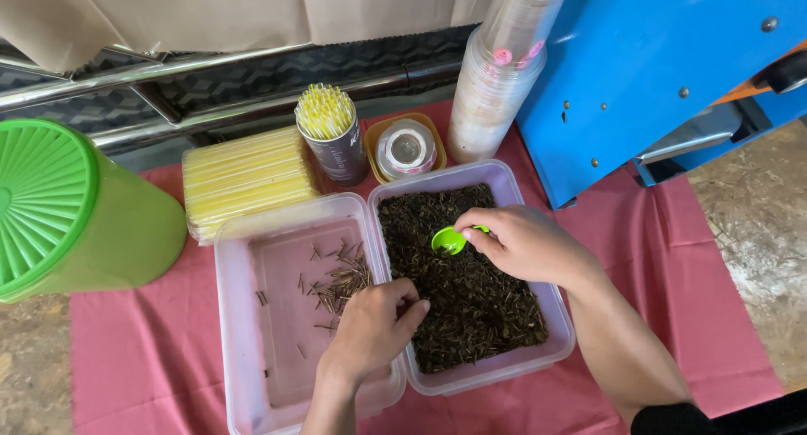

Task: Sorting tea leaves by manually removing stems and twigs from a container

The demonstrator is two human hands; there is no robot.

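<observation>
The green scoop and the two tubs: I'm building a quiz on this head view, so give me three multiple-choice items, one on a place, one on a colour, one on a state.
1. Where is the green scoop?
A. over the dark-filled tub
B. in the jug
C. on the cloth

2. What colour is the cloth?
A. blue
B. pinkish red
C. white

3. How full is the left tub?
A. heaped
B. lidded
C. nearly bare, a few sticks

Key: 1 A, the right hand holds it above the dark leaves in the right tub. 2 B, it shows around both tubs. 3 C, its floor shows beside the left hand.
</observation>
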